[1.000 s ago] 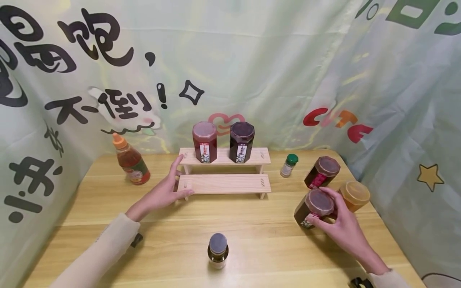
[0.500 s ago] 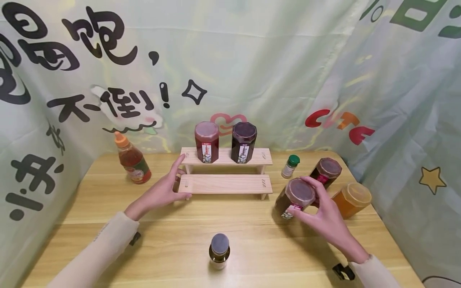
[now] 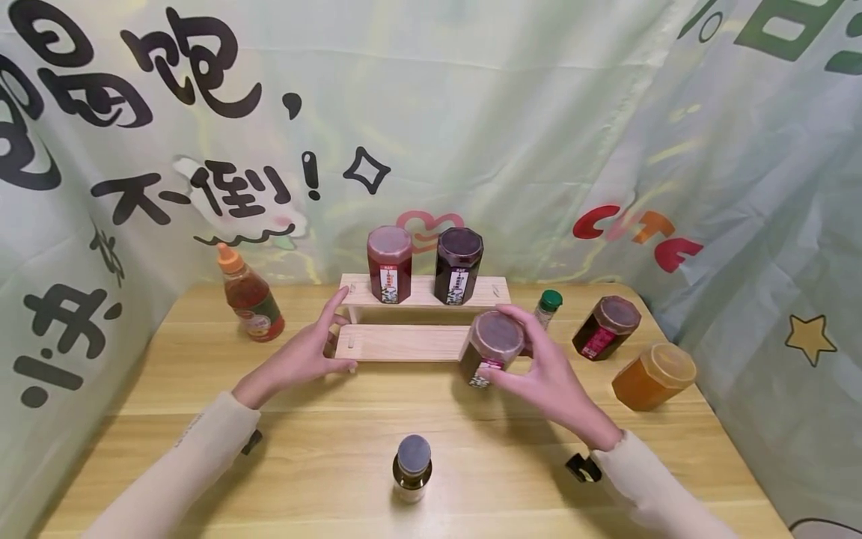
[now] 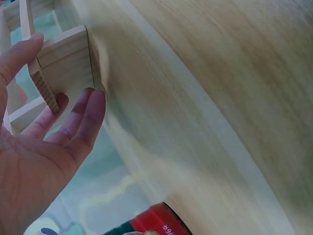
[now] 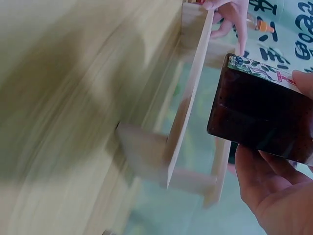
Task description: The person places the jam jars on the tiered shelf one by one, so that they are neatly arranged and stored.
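A two-step wooden rack (image 3: 404, 343) stands mid-table, with a red jar (image 3: 389, 264) and a dark purple jar (image 3: 459, 266) on its upper step. My left hand (image 3: 306, 353) lies against the rack's left end (image 4: 66, 63), fingers straight, thumb on the lower step's edge. My right hand (image 3: 545, 374) grips a dark brown jar (image 3: 493, 346) with a brown lid, held just above the right end of the lower step. The right wrist view shows that jar (image 5: 264, 115) held in my fingers beside the rack (image 5: 193, 103).
An orange-capped sauce bottle (image 3: 248, 296) stands at the back left. A small green-capped shaker (image 3: 547, 307), a dark jar (image 3: 606, 326) and an amber jar (image 3: 655, 375) sit on the right. A small grey-capped bottle (image 3: 412, 467) stands near the front edge. A printed curtain surrounds the table (image 3: 168, 419).
My right hand has lifted the brown-lidded jar from the right side of the table and carried it left to the rack's lower step. The left hand has stayed on the rack.
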`<action>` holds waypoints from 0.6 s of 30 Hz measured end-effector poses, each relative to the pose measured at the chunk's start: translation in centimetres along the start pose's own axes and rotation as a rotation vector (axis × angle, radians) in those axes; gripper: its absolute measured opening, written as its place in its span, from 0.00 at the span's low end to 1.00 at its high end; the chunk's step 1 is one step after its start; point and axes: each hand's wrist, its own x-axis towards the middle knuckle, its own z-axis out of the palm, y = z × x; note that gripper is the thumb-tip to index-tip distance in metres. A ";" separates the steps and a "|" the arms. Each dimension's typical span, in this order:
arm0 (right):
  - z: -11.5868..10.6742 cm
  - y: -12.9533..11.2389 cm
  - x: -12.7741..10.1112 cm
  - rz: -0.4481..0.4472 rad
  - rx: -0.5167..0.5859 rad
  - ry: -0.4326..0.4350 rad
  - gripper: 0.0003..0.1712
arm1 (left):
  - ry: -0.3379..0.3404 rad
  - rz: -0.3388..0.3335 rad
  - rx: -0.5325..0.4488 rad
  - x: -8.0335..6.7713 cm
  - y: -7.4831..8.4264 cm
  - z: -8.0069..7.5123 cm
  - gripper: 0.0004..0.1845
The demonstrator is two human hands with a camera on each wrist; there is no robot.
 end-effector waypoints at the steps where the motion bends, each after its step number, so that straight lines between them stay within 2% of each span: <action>1: 0.4 -0.2 0.4 0.001 0.011 -0.009 0.57 | 0.000 0.000 -0.002 0.0 0.0 0.0 0.72; 8: 3.9 -0.8 2.7 -0.033 0.062 -0.063 0.57 | -0.002 -0.004 -0.014 0.1 0.1 0.1 0.73; 18: 8.0 -1.9 5.4 -0.038 0.101 -0.127 0.56 | 0.003 0.012 -0.012 0.1 -0.1 0.0 0.72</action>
